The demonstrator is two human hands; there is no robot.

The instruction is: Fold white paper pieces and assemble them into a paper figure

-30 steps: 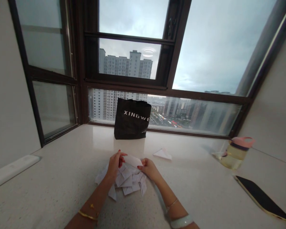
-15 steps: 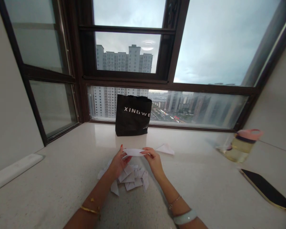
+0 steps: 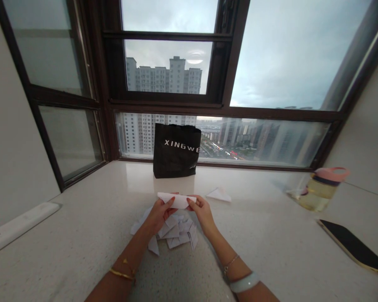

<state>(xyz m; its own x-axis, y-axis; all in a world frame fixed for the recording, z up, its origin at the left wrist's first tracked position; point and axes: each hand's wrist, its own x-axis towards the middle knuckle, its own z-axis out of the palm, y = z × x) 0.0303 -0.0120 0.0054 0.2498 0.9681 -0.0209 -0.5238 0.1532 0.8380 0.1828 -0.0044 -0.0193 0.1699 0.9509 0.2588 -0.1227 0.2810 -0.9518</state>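
Observation:
A folded strip of white paper [image 3: 178,201] is stretched between my two hands, just above the pale stone sill. My left hand [image 3: 161,212] pinches its left part, thumb on the near face. On the other end, my right hand [image 3: 202,210] grips with thumb and fingers. Under and in front of the hands lies a loose pile of folded white paper pieces [image 3: 178,233], partly hidden by my left hand and forearm. A folded paper triangle [image 3: 219,194] rests on the sill to the right of my right hand.
A black bag [image 3: 177,152] with white lettering stands against the window. To the right are a bottle with a pink lid [image 3: 324,189] and a dark phone-like slab [image 3: 353,243]. A long white device [image 3: 22,224] lies at the left by the wall.
My left hand has shifted its hold, its thumb now on the paper's near face. The paper strip has turned and shows a broader flat side. The pile and triangle stay put.

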